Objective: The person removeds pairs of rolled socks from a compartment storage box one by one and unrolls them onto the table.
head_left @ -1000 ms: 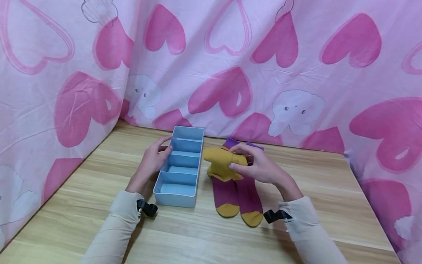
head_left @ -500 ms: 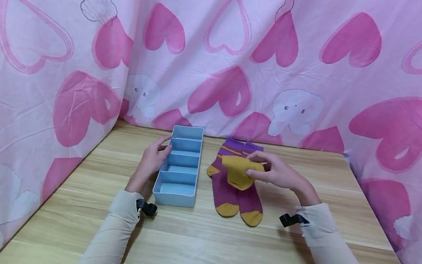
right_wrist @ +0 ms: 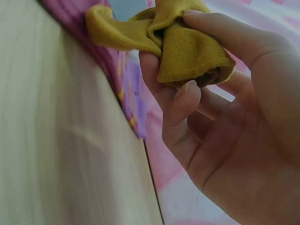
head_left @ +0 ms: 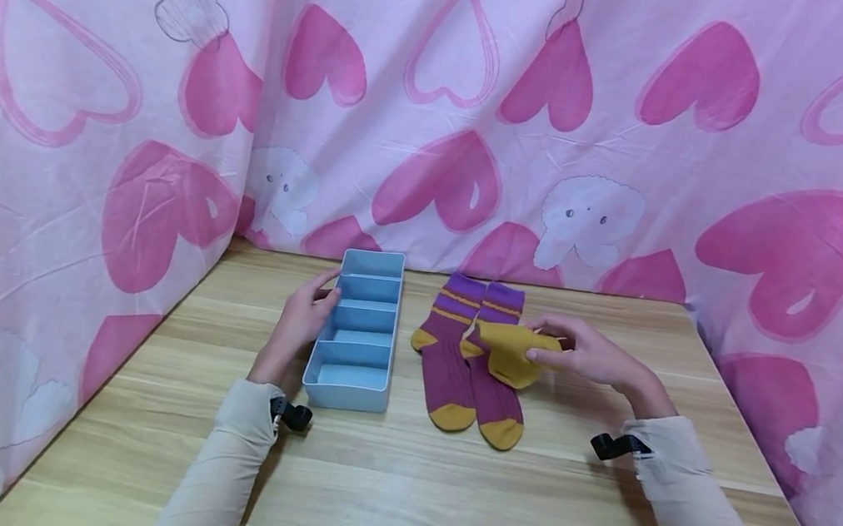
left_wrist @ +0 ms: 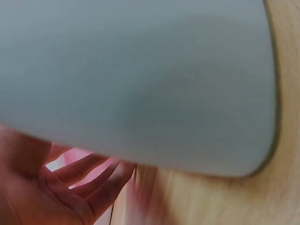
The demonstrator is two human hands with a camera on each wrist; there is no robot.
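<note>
My right hand (head_left: 582, 356) pinches a folded mustard-yellow sock (head_left: 515, 353) between thumb and fingers, held above the right one of two flat socks. In the right wrist view the sock (right_wrist: 192, 54) looks bunched, with one part hanging out to the left. The two purple socks (head_left: 445, 374) lie side by side, with yellow toes, heels and stripes. Left of them stands a light blue divided box (head_left: 345, 397). My left hand (head_left: 304, 311) rests against the box's left side near the rim. In the left wrist view its fingers (left_wrist: 101, 187) extend loosely beside the box wall.
The wooden table (head_left: 402, 487) runs back to a pink heart-patterned curtain (head_left: 438, 164), which also hangs along both sides. The box's compartments, split by thin dividers, face up.
My right hand has moved right and slightly nearer with the yellow sock, uncovering the cuffs of the purple socks. My left hand and the box have stayed about where they were.
</note>
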